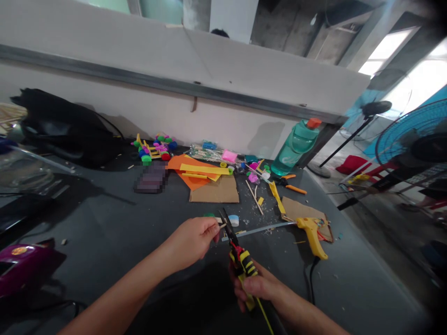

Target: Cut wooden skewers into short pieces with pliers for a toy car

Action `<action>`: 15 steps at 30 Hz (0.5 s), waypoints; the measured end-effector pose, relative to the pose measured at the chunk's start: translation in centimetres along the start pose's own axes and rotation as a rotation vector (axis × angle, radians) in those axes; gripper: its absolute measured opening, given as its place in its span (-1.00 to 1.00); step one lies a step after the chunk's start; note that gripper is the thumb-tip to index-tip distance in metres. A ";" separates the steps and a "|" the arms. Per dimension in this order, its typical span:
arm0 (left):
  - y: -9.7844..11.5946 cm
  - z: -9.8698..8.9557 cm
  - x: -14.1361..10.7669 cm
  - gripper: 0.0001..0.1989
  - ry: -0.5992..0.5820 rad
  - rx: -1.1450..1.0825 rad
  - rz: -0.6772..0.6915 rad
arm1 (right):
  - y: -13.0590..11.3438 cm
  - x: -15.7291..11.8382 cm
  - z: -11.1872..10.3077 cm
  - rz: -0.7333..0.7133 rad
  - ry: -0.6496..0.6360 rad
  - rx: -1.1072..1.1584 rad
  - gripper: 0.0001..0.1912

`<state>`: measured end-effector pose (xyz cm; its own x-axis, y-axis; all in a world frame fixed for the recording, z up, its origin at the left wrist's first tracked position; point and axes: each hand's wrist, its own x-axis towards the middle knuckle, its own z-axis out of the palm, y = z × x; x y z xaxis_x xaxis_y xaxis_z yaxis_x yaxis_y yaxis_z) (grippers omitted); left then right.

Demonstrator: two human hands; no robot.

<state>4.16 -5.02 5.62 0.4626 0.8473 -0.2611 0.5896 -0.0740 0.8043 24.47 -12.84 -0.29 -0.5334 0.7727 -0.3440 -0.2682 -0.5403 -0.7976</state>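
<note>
In the middle of the head view, my left hand (195,239) pinches a short wooden stick (222,226) between thumb and fingers. The stick's tip meets the dark jaws of long-nose pliers (231,232), whose jaws look slightly apart. My right hand (253,284) is wrapped around the pliers' yellow and black handles. Just behind the jaws lie a light blue round piece (233,220) and a partly covered green piece (209,215). Whether the jaws grip the stick is too small to tell.
A yellow glue gun (313,235) rests at right, its clear glue stick reaching left. Behind are cardboard (214,190), orange paper (185,170), orange-handled pliers (295,189) and a teal bottle (293,146). A black bag (66,125) and purple object (24,270) stand left.
</note>
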 end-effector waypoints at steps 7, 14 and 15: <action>0.1 0.0 0.0 -0.63 0.011 0.013 -0.005 | -0.3 -0.1 -0.1 -0.003 -0.032 -0.069 -0.47; 0.2 -0.2 -0.1 -0.63 0.036 0.083 0.012 | -0.1 0.2 -0.2 -0.005 -0.056 -0.109 -0.46; 0.2 -0.2 -0.1 -0.63 0.037 0.092 0.018 | 0.0 0.2 -0.2 -0.005 -0.047 -0.097 -0.46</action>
<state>4.13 -5.01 5.92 0.4499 0.8639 -0.2264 0.6406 -0.1355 0.7558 24.54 -12.59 -0.44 -0.5700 0.7576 -0.3181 -0.1932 -0.4999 -0.8443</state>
